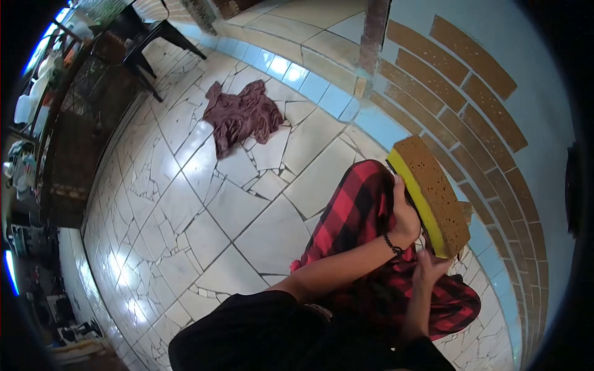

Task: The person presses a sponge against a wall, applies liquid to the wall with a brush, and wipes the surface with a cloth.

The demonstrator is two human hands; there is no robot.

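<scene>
A thick block (436, 201), brown and pitted on one side with a bright yellow layer along its edge, is tilted over my lap. My left hand (405, 213), below a dark bracelet, grips the side of it, with the fingers partly hidden behind the block. My right hand (428, 269) is at the block's lower end, its fingers near the yellow edge; whether they hold it is hard to make out. Red and black checked trousers (352, 210) cover my bent legs under both hands.
A crumpled maroon cloth (244, 117) lies on the broken-tile floor (235, 210). A dark chair (158, 46) stands at the upper left, beside shelves with containers (31, 105). To the right rises a wall with brown bricks (476, 130), edged by light blue tiles (334, 99).
</scene>
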